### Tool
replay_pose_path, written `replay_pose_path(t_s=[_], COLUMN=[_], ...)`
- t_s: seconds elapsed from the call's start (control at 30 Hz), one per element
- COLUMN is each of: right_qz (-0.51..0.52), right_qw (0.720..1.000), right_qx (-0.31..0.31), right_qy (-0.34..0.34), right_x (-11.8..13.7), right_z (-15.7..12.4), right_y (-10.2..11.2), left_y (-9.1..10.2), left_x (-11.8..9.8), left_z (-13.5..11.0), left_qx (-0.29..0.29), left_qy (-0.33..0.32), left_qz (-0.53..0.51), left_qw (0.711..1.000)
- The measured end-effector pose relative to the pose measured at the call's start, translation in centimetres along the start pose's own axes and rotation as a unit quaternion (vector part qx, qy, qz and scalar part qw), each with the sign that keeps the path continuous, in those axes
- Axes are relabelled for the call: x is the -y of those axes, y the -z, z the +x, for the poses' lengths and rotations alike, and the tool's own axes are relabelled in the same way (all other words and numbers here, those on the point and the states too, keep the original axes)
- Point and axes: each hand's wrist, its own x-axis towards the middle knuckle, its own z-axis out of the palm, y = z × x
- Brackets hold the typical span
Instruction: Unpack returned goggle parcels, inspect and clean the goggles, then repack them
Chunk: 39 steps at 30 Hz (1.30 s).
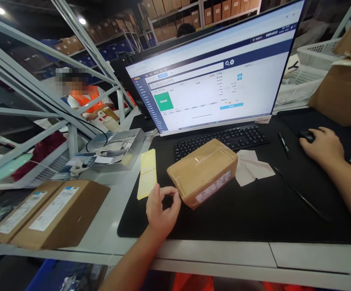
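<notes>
A taped cardboard box [204, 165] with a printed label lies at an angle on the black desk mat [224, 224], its back edge over the keyboard [245, 136]. My left hand [163, 208] is at the box's near left corner, thumb and forefinger pinched together against its edge. Far to the right, my right hand [324, 145] rests over a black computer mouse [307, 136], fingers curved round it. Between the hands lie a pale crumpled cloth or paper piece [252, 166], a black pen [284, 144] and a thin dark strip [303, 195].
A lit monitor [214, 89] stands behind the keyboard. Yellow sticker sheets [147, 173] lie left of the box, near a grey tray [130, 151]. Two labelled boxes [57, 212] sit at the left. Another person [87, 97] in an orange vest is beyond the metal frame.
</notes>
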Motion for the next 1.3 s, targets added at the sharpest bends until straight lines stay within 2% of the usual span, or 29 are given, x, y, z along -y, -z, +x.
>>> replay_pose_path(t_s=[0.4,0.73,0.83,0.9,1.1,1.3], right_qz=[0.006,0.001,0.004,0.001,0.0,0.0], right_qw=[1.0,1.0,1.0,1.0,1.0,1.0], right_qx=[-0.002,0.0,0.005,0.011,0.006,-0.005], right_qy=[0.0,0.005,0.005,0.001,0.001,0.017], right_x=[-0.3,-0.4,-0.2,0.0,0.4,0.2], right_z=[0.1,0.2,0.2,0.1,-0.2,-0.1], right_y=[-0.2,-0.3,-0.1,0.1,0.2,-0.1], left_y=[-0.4,-0.5,-0.3,0.0,1.0,1.3], left_x=[-0.3,0.0,0.4,0.9,1.9,1.7], left_z=[-0.7,-1.0,-0.9,-0.4,1.6,1.9], left_qx=[0.002,-0.001,0.005,0.017,0.09,0.131], left_qy=[0.075,0.082,0.109,0.118,0.075,0.047], left_qz=[-0.052,-0.115,-0.121,-0.108,-0.1,-0.083], left_qw=[0.996,0.99,0.987,0.987,0.988,0.987])
